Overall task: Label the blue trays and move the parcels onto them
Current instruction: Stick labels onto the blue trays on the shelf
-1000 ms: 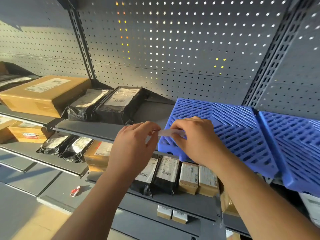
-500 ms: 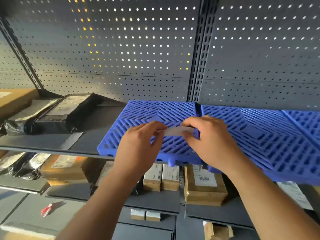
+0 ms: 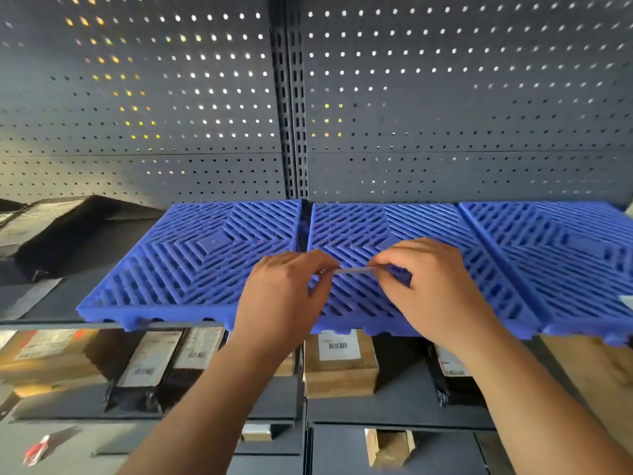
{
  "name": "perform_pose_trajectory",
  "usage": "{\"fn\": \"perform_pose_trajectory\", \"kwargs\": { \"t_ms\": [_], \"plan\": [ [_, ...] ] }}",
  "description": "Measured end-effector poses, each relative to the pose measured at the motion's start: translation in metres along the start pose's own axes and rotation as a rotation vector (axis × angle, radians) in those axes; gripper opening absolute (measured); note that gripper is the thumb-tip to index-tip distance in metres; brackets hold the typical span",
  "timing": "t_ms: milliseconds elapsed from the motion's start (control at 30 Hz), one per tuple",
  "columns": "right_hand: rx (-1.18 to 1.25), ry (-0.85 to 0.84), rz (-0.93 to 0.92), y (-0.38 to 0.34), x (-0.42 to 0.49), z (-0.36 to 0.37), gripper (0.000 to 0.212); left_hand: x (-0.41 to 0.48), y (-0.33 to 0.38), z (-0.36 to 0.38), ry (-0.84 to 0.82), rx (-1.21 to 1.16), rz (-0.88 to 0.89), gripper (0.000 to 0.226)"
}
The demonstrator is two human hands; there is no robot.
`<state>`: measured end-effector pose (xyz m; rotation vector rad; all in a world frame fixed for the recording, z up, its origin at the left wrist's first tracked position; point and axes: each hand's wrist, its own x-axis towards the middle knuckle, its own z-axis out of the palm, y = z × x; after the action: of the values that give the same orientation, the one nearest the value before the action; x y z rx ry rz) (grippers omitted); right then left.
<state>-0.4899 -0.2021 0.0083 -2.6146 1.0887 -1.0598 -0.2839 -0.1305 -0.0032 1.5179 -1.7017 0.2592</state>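
Head view looks down on my two hands working at the top shelf level of a dark grey rack with a perforated back panel. Three blue slatted trays lie side by side on that level: the left tray, the middle tray and the right tray, the last partly cut off by the frame edge. My left hand and right hand are both raised over the front half of the middle tray, fingers curled, each pinching one end of a narrow pale label strip between thumb and forefinger. The strip is seen nearly edge-on and stretched level between the hands; I cannot tell whether it touches the tray surface. All three trays carry no parcels. One black-wrapped parcel sits on the same level just left of the left tray. On the shelf below, partly hidden by the tray fronts and my forearms, stand two black parcels with white labels, a cardboard box with a barcode label, a further black parcel to its right and a brown box at far left. A small red scrap lies on the lowest surface at bottom left.
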Motion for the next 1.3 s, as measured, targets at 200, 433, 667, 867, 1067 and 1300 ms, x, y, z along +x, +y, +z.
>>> {"fn": "perform_pose_trajectory", "kwargs": {
  "t_ms": [200,433,667,867,1067,1300],
  "plan": [
    [-0.018,-0.002,0.022,0.030,-0.026,-0.019,0.015,-0.001,0.026,0.027,-0.082,-0.055,0.021,0.020],
    [-0.090,-0.036,0.065,0.052,-0.050,-0.029,0.014,-0.003,0.046,0.043,-0.206,-0.034,0.046,0.016],
    [-0.092,-0.031,0.089,0.053,-0.065,-0.033,0.019,-0.005,0.055,0.047,-0.264,-0.029,0.021,0.017],
    [-0.090,-0.014,0.077,0.051,-0.070,-0.035,0.021,-0.009,0.056,0.045,-0.269,-0.021,0.040,0.016],
    [-0.097,-0.032,0.096,0.052,-0.071,-0.033,0.009,-0.010,0.059,0.044,-0.269,-0.004,0.037,0.015],
    [-0.075,-0.040,0.115,0.049,-0.069,-0.035,0.006,-0.010,0.060,0.044,-0.275,0.000,0.010,0.015]
  ]
}}
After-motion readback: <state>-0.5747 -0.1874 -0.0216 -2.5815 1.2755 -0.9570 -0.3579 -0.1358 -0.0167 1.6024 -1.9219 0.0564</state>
